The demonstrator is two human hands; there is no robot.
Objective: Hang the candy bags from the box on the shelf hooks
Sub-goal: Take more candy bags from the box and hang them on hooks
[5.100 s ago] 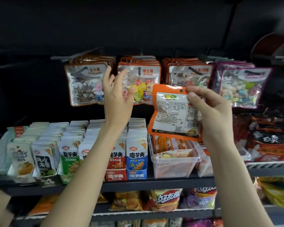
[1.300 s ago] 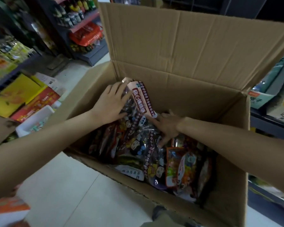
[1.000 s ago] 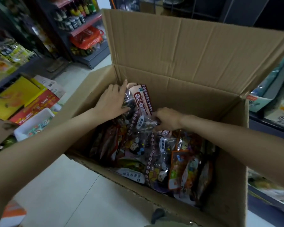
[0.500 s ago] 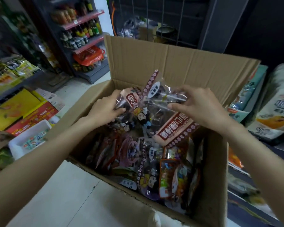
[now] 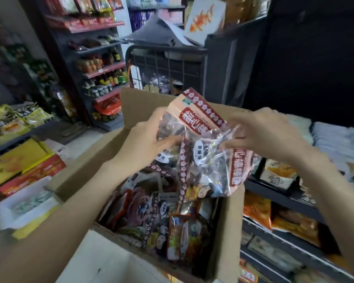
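Candy bags are held above the box.

Above the box (image 5: 227, 237), soft, slippery candy bags (image 5: 204, 152) are pinched by the left hand (image 5: 149, 144) and right hand (image 5: 270, 135); the stiffer top headers are better gripped.

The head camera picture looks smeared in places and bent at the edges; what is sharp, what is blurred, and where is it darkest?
Head view: the bunch of candy bags reads fairly sharp, its clear film showing glare; the right hand is motion-blurred, the left hand less so; the shelves at far left smear and lean from wide-angle distortion; the upper right is near black; the cardboard box is evenly lit.
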